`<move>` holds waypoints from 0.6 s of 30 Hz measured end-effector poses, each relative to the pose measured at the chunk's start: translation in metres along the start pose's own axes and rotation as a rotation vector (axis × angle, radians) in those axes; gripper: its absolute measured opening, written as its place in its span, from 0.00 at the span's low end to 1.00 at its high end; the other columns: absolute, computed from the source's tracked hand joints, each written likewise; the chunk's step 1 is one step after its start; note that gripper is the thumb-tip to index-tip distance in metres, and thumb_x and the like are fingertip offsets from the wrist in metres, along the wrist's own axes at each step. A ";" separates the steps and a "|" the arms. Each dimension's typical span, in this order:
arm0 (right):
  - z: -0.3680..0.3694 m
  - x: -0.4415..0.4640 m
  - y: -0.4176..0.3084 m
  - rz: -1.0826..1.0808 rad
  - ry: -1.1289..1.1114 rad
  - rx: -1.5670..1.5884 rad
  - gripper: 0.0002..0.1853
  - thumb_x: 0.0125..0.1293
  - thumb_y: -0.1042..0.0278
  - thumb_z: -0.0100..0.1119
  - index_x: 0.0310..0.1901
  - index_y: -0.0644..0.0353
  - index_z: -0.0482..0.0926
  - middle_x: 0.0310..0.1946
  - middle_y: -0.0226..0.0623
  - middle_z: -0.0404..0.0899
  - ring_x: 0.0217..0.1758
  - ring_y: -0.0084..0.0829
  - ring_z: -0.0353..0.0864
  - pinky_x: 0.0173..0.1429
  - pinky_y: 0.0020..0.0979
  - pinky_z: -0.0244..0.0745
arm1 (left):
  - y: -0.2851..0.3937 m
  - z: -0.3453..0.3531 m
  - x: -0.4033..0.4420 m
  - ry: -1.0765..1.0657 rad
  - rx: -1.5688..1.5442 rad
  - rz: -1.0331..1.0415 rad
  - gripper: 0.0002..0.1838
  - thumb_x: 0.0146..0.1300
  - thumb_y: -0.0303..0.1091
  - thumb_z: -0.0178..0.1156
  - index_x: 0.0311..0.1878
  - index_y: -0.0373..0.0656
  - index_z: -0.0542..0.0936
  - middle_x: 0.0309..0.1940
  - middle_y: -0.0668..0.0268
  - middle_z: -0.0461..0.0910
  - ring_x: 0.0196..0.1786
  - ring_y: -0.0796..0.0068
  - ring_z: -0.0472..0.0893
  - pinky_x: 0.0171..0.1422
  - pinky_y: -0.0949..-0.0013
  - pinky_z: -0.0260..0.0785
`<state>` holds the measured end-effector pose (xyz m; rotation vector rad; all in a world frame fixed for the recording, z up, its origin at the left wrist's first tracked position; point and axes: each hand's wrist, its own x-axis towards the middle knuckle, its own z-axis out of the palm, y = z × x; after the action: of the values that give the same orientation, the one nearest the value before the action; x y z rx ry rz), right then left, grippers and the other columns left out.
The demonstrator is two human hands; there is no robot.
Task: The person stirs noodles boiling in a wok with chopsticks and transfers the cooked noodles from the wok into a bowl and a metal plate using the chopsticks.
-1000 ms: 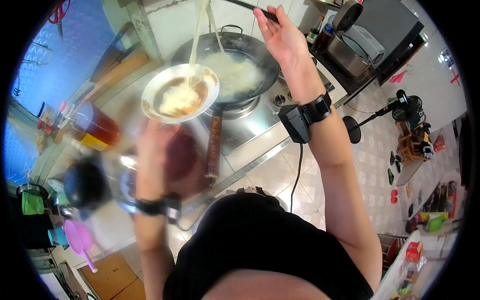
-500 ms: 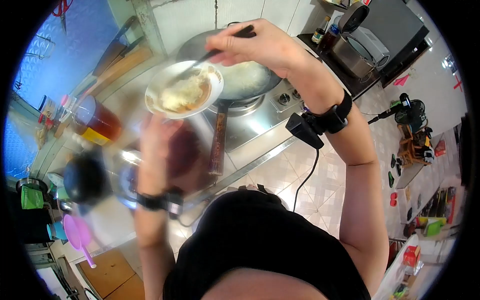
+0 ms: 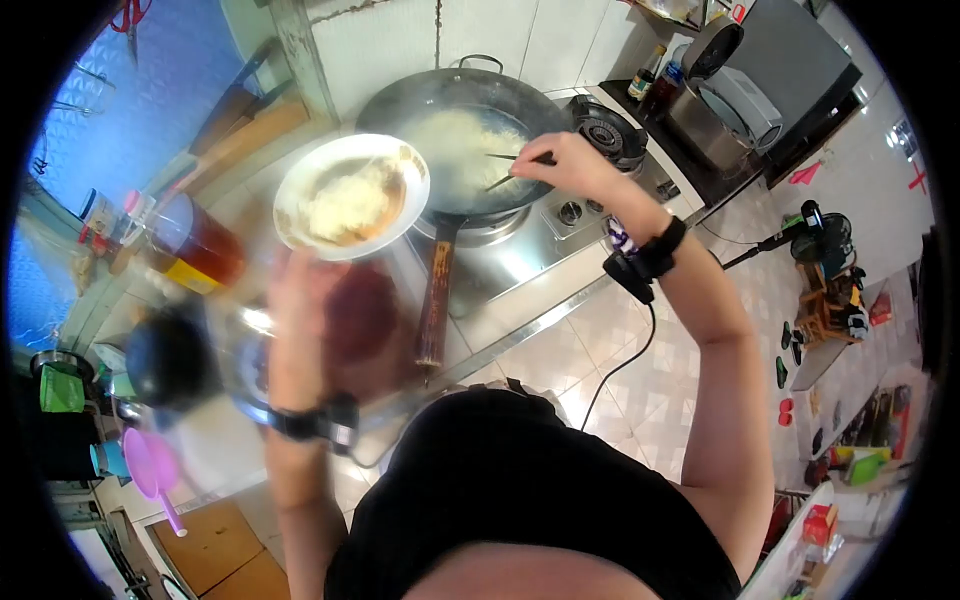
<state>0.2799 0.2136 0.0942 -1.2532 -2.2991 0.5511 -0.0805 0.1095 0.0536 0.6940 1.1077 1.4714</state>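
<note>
Gripped at its lower edge by my left hand [image 3: 298, 290], a white bowl [image 3: 290, 205] hangs tilted beside the wok. Pale noodles [image 3: 350, 205] lie in it with some brown sauce. My right hand [image 3: 570, 165] is closed on dark chopsticks [image 3: 505, 180], whose tips reach down into the wok [image 3: 400, 100]. Inside the wok are more pale noodles [image 3: 455, 135], partly veiled by steam. Toward my body points the wok's wooden handle [image 3: 435, 300]. The fingers of my left hand are blurred and partly hidden by the bowl.
The wok stands on a steel gas stove [image 3: 520, 250], with a second burner [image 3: 605, 130] to its right. On the left are a bottle of reddish-brown liquid [image 3: 200, 240], a reddish-brown round thing [image 3: 360, 310] and a pink ladle [image 3: 150, 465]. A rice cooker [image 3: 705, 125] stands far right.
My right hand with the chopsticks has moved right and down, from over the bowl to the wok. The bowl has shifted slightly left and down in my left hand.
</note>
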 end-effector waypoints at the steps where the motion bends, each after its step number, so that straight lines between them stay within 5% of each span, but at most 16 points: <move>1: 0.010 0.005 0.015 0.027 0.054 -0.034 0.13 0.58 0.55 0.65 0.38 0.55 0.86 0.36 0.45 0.84 0.37 0.42 0.82 0.45 0.33 0.75 | -0.002 -0.003 0.002 0.012 -0.007 0.016 0.21 0.62 0.29 0.52 0.59 0.35 0.68 0.45 0.57 0.78 0.40 0.65 0.81 0.47 0.63 0.77; 9: 0.054 0.051 0.067 0.148 0.427 -0.234 0.10 0.61 0.64 0.58 0.36 0.58 0.86 0.27 0.43 0.84 0.31 0.40 0.85 0.40 0.33 0.79 | 0.010 -0.003 -0.007 0.025 -0.004 0.031 0.20 0.62 0.28 0.52 0.57 0.36 0.69 0.44 0.58 0.79 0.38 0.66 0.81 0.44 0.65 0.78; 11: 0.059 0.070 0.075 0.529 0.703 0.482 0.10 0.62 0.69 0.59 0.38 0.68 0.82 0.29 0.47 0.84 0.30 0.37 0.85 0.38 0.33 0.82 | 0.011 -0.004 -0.008 0.036 0.002 0.031 0.19 0.62 0.28 0.52 0.57 0.36 0.69 0.44 0.58 0.79 0.38 0.66 0.81 0.43 0.65 0.78; 12: 0.059 0.079 0.077 0.524 0.702 0.483 0.10 0.62 0.69 0.59 0.38 0.68 0.82 0.29 0.47 0.84 0.30 0.37 0.85 0.38 0.33 0.82 | 0.012 -0.005 -0.009 0.034 -0.002 0.037 0.19 0.62 0.28 0.52 0.57 0.36 0.69 0.44 0.57 0.79 0.38 0.66 0.81 0.43 0.64 0.78; 14: 0.062 0.094 0.079 0.801 1.109 1.151 0.11 0.62 0.74 0.60 0.40 0.75 0.75 0.31 0.50 0.80 0.30 0.40 0.85 0.35 0.32 0.84 | 0.015 -0.007 -0.011 0.034 -0.005 0.053 0.19 0.62 0.28 0.52 0.56 0.36 0.69 0.44 0.57 0.79 0.38 0.66 0.82 0.43 0.63 0.79; 15: 0.064 0.093 0.082 0.731 1.111 1.306 0.12 0.63 0.78 0.58 0.42 0.77 0.69 0.35 0.53 0.75 0.31 0.47 0.84 0.36 0.36 0.87 | 0.017 -0.007 -0.014 0.025 -0.005 0.051 0.19 0.62 0.28 0.52 0.56 0.36 0.69 0.45 0.57 0.79 0.38 0.65 0.82 0.43 0.63 0.79; 18: 0.069 0.093 0.077 0.702 1.137 1.629 0.10 0.64 0.80 0.55 0.42 0.78 0.68 0.38 0.54 0.74 0.33 0.46 0.83 0.38 0.35 0.87 | 0.021 -0.009 -0.018 0.016 -0.015 0.061 0.18 0.64 0.29 0.52 0.56 0.36 0.69 0.45 0.57 0.80 0.39 0.67 0.82 0.43 0.65 0.79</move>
<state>0.2479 0.3229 0.0144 -0.8867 -0.0842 1.1218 -0.0930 0.0906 0.0717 0.7128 1.0947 1.5380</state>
